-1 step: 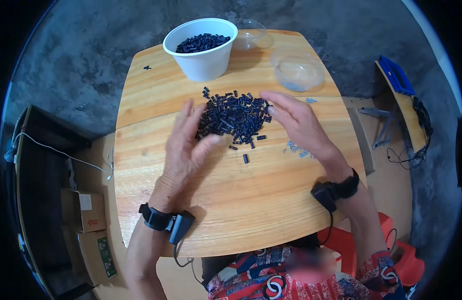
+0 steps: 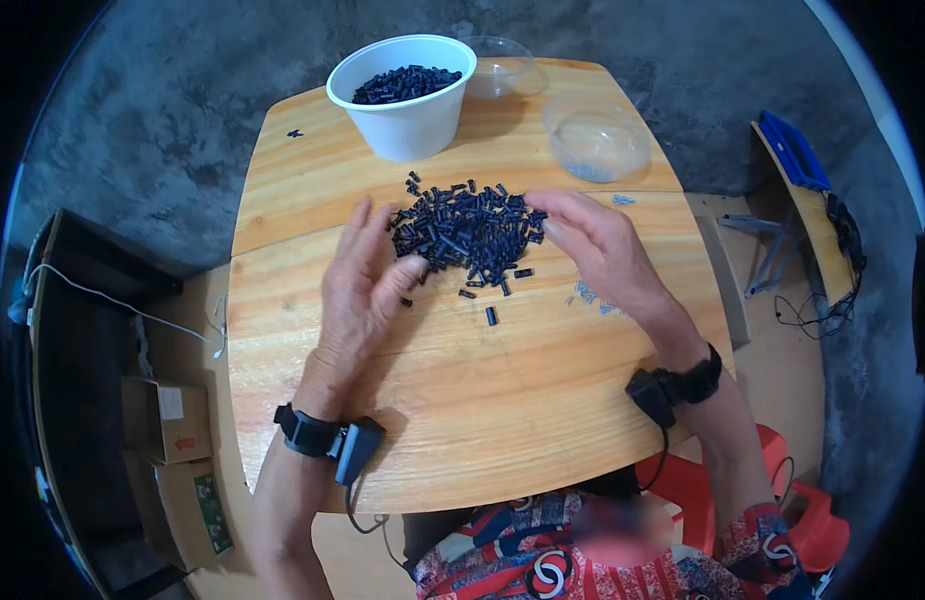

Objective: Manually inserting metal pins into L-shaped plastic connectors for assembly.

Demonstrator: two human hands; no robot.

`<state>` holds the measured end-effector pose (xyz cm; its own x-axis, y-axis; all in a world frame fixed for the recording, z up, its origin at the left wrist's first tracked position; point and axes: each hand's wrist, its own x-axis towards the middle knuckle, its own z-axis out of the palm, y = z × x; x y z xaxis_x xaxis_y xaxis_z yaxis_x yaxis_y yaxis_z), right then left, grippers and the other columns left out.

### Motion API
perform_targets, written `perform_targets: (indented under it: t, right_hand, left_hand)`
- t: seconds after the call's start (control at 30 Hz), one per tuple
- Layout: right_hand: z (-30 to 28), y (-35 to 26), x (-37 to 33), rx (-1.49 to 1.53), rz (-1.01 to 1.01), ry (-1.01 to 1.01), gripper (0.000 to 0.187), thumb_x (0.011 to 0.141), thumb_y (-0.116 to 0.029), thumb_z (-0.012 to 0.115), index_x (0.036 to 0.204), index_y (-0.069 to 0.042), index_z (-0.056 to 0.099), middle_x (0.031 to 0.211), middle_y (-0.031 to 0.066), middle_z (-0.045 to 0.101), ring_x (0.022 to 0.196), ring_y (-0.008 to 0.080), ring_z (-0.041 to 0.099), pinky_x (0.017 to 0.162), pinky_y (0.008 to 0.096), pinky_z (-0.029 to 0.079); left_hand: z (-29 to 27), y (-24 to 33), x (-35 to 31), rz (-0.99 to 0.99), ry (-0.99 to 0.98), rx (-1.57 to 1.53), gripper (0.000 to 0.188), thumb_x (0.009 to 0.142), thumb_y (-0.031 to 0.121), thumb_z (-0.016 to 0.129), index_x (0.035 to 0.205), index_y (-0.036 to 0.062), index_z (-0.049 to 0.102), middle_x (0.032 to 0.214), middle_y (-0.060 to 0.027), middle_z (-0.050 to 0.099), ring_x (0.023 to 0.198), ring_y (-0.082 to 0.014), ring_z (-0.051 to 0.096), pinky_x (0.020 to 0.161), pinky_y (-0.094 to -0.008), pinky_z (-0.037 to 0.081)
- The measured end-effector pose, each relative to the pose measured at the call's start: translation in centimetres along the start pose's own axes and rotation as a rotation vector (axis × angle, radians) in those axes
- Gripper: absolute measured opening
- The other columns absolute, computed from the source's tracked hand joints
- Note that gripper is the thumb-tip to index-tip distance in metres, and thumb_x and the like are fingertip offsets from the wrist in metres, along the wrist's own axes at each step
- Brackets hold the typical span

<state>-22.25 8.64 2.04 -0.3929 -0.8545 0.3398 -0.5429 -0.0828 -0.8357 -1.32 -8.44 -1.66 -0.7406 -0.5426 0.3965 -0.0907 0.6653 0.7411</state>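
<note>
A heap of small dark cylindrical pieces [image 2: 467, 235] lies spread on the wooden table between my hands. My left hand [image 2: 362, 275] stands at the heap's left edge with its fingers apart and its thumb near the closest pieces. On the other side, my right hand [image 2: 604, 250] has its fingers stretched toward the right edge, with the fingertips at the outermost pieces. Neither hand holds anything that I can see. One loose dark cylinder [image 2: 491, 316] lies apart, nearer to me. Small silvery pieces [image 2: 588, 293] lie partly behind my right hand.
Behind the heap a white tub [image 2: 407, 130] holds many dark pieces. A clear bowl [image 2: 622, 150] with small silvery pieces stands at the far right, another clear bowl [image 2: 507, 65] behind the tub. More silvery pieces [image 2: 623, 200] lie near the right edge of the wooden table [image 2: 482, 420].
My left hand has drawn slightly left, baring more of the heap's left edge. My right hand has shifted slightly right and toward me.
</note>
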Motion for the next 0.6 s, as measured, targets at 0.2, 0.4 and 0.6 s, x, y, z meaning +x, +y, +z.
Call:
perform_targets:
  t: [0.2,0.4,0.6]
  right_hand:
    - [0.3,0.1,-3.0,-0.288,-0.1,-0.076,0.023,0.082,-0.002,0.061,0.105,0.002,0.062,0.09,0.0139,0.064,0.083,0.0271,0.064,0.073,0.0336,0.051]
    - [2.0,0.0,-1.6,-0.391,-0.194,0.029,0.012,0.079,-0.003,0.063,0.091,0.0,0.061,0.084,0.0125,0.06,0.079,0.0298,0.062,0.068,0.0381,0.05]
    - [2.6,1.6,-0.7,-0.508,-0.21,-0.005,0.009,0.078,-0.005,0.065,0.084,-0.001,0.059,0.078,0.0112,0.056,0.073,0.0299,0.06,0.065,0.0402,0.049]
  left_hand:
    - [-1.2,-2.3,-1.0,-0.178,0.144,-0.149,0.041,0.089,0.007,0.061,0.128,-0.0014,0.053,0.137,-0.0239,0.047,0.129,-0.0285,0.045,0.106,-0.0348,0.037]
    - [-0.6,-1.2,-2.2,-0.212,0.161,-0.219,0.038,0.086,0.002,0.061,0.124,0.0016,0.058,0.136,-0.0222,0.049,0.126,-0.0272,0.048,0.104,-0.0342,0.038]
    - [0.6,0.1,-2.3,-0.16,0.156,-0.27,0.034,0.085,-0.003,0.06,0.118,0.0028,0.062,0.131,-0.0188,0.054,0.114,-0.0219,0.056,0.092,-0.0297,0.047]
